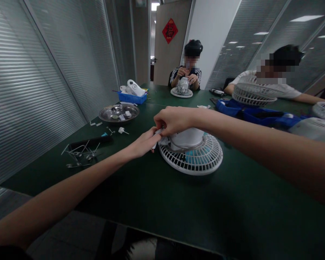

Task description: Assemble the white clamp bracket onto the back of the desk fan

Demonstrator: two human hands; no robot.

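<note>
A white fan [191,153] lies face down on the green table [178,209], its round grille underneath and its motor housing [186,138] pointing up. My right hand [173,119] is closed over the left top of the housing. My left hand [143,143] reaches in from the left, fingers pinched together at the same spot, touching the right hand. What the fingers pinch is small and pale; I cannot make it out. A grey cable curls round the housing base.
A metal dish [119,113] with small parts, loose screws and metal clips [79,153] lie to the left. A blue tray [132,96] holds white parts behind it. Two other people work on fans at the far end [188,72] and right [273,79]. Blue trays [260,115] sit at right.
</note>
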